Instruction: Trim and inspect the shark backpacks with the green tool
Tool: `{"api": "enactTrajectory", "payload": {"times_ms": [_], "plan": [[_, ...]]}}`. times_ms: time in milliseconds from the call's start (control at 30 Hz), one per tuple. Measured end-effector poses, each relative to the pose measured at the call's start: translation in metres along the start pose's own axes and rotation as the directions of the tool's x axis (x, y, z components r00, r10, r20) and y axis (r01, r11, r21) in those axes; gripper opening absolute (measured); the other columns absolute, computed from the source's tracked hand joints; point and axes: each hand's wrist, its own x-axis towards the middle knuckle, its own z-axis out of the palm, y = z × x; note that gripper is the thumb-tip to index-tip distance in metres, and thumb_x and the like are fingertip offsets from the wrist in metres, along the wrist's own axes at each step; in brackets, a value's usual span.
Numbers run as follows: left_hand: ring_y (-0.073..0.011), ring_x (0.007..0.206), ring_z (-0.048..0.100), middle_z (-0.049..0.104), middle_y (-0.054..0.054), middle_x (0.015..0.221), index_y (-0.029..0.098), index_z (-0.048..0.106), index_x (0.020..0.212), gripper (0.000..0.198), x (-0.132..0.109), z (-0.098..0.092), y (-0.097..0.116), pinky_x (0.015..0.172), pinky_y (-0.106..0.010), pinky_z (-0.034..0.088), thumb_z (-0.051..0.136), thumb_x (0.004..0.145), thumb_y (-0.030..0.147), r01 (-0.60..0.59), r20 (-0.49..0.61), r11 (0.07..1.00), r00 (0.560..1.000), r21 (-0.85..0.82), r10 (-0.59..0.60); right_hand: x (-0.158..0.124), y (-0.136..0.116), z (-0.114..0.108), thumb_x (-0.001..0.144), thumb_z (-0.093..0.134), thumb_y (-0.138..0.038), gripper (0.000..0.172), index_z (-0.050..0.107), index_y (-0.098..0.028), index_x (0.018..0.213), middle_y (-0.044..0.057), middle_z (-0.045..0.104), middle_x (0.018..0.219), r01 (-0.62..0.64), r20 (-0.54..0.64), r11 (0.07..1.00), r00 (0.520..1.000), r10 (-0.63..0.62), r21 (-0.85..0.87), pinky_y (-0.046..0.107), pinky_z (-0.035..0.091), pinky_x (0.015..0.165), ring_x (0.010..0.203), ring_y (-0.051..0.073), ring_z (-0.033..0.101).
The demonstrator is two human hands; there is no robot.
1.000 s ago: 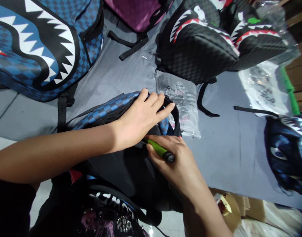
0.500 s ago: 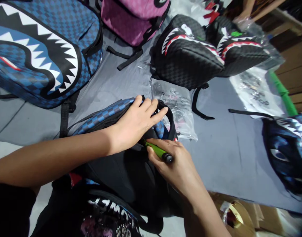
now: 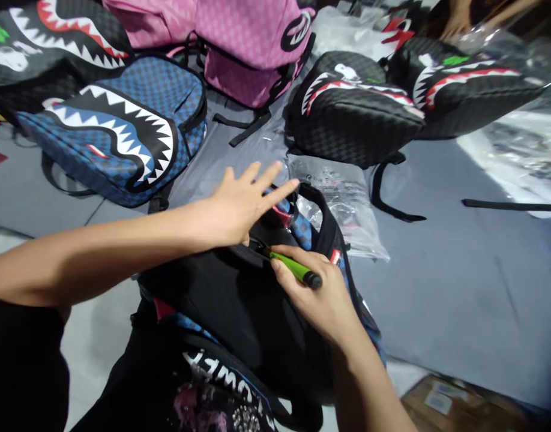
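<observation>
A backpack [image 3: 203, 294] with a black padded back panel and blue checkered sides lies in front of me, its top end facing away. My right hand [image 3: 318, 294] grips a slim green tool with a black end [image 3: 293, 268]. Its dark tip points into the backpack's upper edge, where I cannot make out its exact form. Just above that edge is my left hand [image 3: 243, 207], fingers spread and slightly blurred, holding nothing. Whether its palm touches the backpack is hidden. A black carry loop [image 3: 323, 210] arches beside the tool.
Behind stand a blue checkered shark-mouth backpack [image 3: 122, 138], pink backpacks [image 3: 252, 36] and black shark-mouth backpacks [image 3: 361, 114]. A clear plastic bag [image 3: 347, 204] lies past the carry loop on the grey table [image 3: 460, 288]. A cardboard box [image 3: 446, 402] sits below. Another person's hand [image 3: 458, 21] shows at the back.
My left hand has lifted off the backpack's top edge and its fingers have spread. The right hand keeps its grip on the green tool. My view has shifted, showing more on the left.
</observation>
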Motion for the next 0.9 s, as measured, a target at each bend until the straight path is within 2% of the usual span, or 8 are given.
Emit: {"api": "enactTrajectory", "payload": {"times_ms": [67, 167, 300, 367, 433, 633, 733, 900], "plan": [[-0.0439, 0.138, 0.037, -0.001, -0.018, 0.167, 0.03, -0.008, 0.158, 0.128, -0.017, -0.01, -0.007, 0.102, -0.05, 0.043, 0.083, 0.068, 0.039, 0.079, 0.088, 0.996, 0.993, -0.034, -0.076, -0.006, -0.006, 0.008, 0.09, 0.058, -0.031, 0.02, 0.073, -0.022, 0.099, 0.003, 0.079, 0.094, 0.011, -0.089, 0.998, 0.996, -0.006, 0.058, 0.037, 0.05, 0.082, 0.082, 0.022, 0.072], [-0.0376, 0.125, 0.052, 0.006, -0.018, 0.166, 0.034, -0.016, 0.156, 0.128, -0.057, -0.017, -0.011, 0.093, -0.041, 0.049, 0.08, 0.07, 0.037, 0.144, 0.135, 0.989, 0.981, -0.018, -0.14, -0.017, -0.021, 0.017, 0.091, 0.059, -0.027, 0.016, 0.073, -0.023, 0.096, 0.001, 0.078, 0.09, 0.114, -0.153, 0.977, 0.984, -0.086, 0.182, 0.037, 0.047, 0.081, 0.078, 0.019, 0.07], [-0.0323, 0.121, 0.055, 0.014, -0.017, 0.163, 0.036, -0.022, 0.153, 0.124, -0.119, -0.017, -0.002, 0.088, -0.036, 0.051, 0.074, 0.075, 0.031, 0.281, 0.094, 0.959, 0.955, 0.027, -0.282, -0.03, -0.041, 0.025, 0.089, 0.06, -0.023, 0.016, 0.071, -0.021, 0.102, 0.002, 0.077, 0.088, 0.323, -0.112, 0.899, 0.946, -0.303, 0.297, 0.037, 0.045, 0.08, 0.075, 0.017, 0.067], [-0.0317, 0.12, 0.054, 0.012, -0.017, 0.163, 0.037, -0.023, 0.153, 0.125, -0.135, -0.015, 0.005, 0.086, -0.036, 0.052, 0.075, 0.076, 0.029, 0.36, 0.078, 0.932, 0.929, 0.042, -0.362, -0.031, -0.047, 0.031, 0.09, 0.06, -0.023, 0.017, 0.071, -0.02, 0.102, 0.003, 0.077, 0.088, 0.378, -0.102, 0.887, 0.926, -0.364, 0.264, 0.038, 0.043, 0.08, 0.074, 0.017, 0.066], [-0.0315, 0.119, 0.054, 0.011, -0.018, 0.164, 0.036, -0.022, 0.153, 0.128, -0.134, -0.01, 0.01, 0.087, -0.037, 0.053, 0.078, 0.073, 0.028, 0.402, 0.068, 0.914, 0.912, 0.061, -0.405, -0.027, -0.049, 0.04, 0.09, 0.059, -0.026, 0.018, 0.072, -0.02, 0.101, 0.003, 0.077, 0.088, 0.392, -0.101, 0.896, 0.92, -0.379, 0.207, 0.039, 0.042, 0.08, 0.073, 0.018, 0.066], [-0.0328, 0.116, 0.056, 0.016, -0.022, 0.162, 0.029, -0.012, 0.157, 0.135, -0.091, 0.006, 0.007, 0.089, -0.037, 0.054, 0.087, 0.066, 0.025, 0.437, 0.02, 0.881, 0.894, 0.182, -0.448, -0.013, -0.038, 0.055, 0.089, 0.057, -0.033, 0.022, 0.075, -0.022, 0.095, 0.003, 0.078, 0.084, 0.293, -0.077, 0.929, 0.956, -0.283, 0.224, 0.038, 0.046, 0.081, 0.072, 0.02, 0.068], [-0.0328, 0.116, 0.056, 0.02, -0.024, 0.16, 0.026, -0.012, 0.158, 0.133, -0.089, 0.011, 0.004, 0.09, -0.037, 0.053, 0.086, 0.067, 0.026, 0.378, 0.017, 0.901, 0.92, 0.213, -0.39, -0.012, -0.034, 0.057, 0.088, 0.056, -0.033, 0.023, 0.075, -0.023, 0.095, 0.004, 0.078, 0.085, 0.254, -0.089, 0.936, 0.967, -0.239, 0.245, 0.038, 0.047, 0.082, 0.073, 0.02, 0.069], [-0.03, 0.114, 0.057, 0.022, -0.021, 0.159, 0.026, -0.009, 0.158, 0.11, -0.099, 0.016, -0.005, 0.086, -0.035, 0.053, 0.069, 0.08, 0.019, 0.274, -0.018, 0.941, 0.961, 0.201, -0.276, -0.01, -0.034, 0.063, 0.088, 0.056, -0.033, 0.024, 0.075, -0.022, 0.096, 0.005, 0.077, 0.083, 0.276, -0.124, 0.948, 0.958, -0.259, 0.155, 0.037, 0.047, 0.079, 0.071, 0.021, 0.069]]}}
